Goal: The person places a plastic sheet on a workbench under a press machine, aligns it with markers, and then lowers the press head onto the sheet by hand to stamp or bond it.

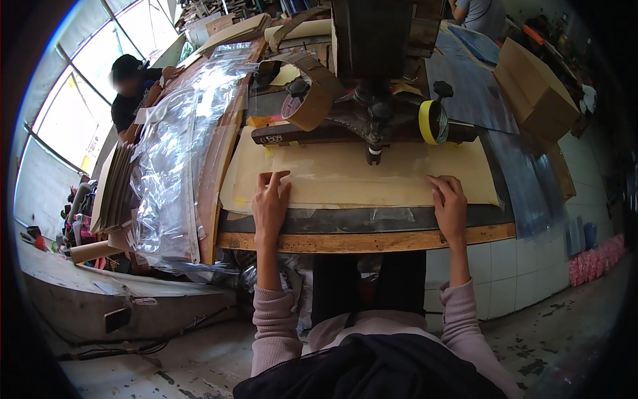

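A wide tan sheet (359, 191) lies on the dark bed of a heavy press, under its black crossbar (425, 135). A faint, glossy patch between my hands looks like clear film, but its edges are hard to make out. My left hand (270, 203) rests at the left part of the tan sheet, index finger pointing inward and thumb apart. On the right part, my right hand (450, 207) rests likewise, its index finger and thumb separated. A small clear plastic scrap (392, 214) lies at the sheet's near edge.
Brown tape (312, 106) and yellow tape (433, 122) rolls hang on the press. Clear plastic sheets (179, 153) cover the left table, where another person (129, 93) works. Bluish plastic sheets (472, 86) and a cardboard box (531, 90) lie to the right. A wooden edge (365, 241) runs before me.
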Motion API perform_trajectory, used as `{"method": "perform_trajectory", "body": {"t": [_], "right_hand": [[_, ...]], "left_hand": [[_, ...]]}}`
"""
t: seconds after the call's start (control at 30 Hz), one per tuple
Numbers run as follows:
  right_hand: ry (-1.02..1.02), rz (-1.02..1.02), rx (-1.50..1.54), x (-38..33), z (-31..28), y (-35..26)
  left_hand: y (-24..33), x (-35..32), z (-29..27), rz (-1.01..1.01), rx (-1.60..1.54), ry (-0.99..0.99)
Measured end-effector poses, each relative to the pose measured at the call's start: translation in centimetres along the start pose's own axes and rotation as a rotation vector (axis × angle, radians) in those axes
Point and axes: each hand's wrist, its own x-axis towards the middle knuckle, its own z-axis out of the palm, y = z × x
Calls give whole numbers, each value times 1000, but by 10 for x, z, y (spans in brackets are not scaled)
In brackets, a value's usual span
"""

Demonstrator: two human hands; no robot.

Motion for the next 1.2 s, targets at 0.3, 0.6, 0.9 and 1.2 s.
{"method": "perform_trajectory", "body": {"t": [0.3,0.6,0.9,1.2], "right_hand": [[-7,63,22,0,-2,-1],[90,72,181,-3,-12,7],[-172,79,223,-69,-66,-35],[-123,-81,106,-46,-75,-89]], "left_hand": [[5,-2,0,-1,-23,-25],[16,-38,-17,-2,-170,18],[32,-122,-44,-41,-198,87],[64,-129,-73,163,-722,105]]}}
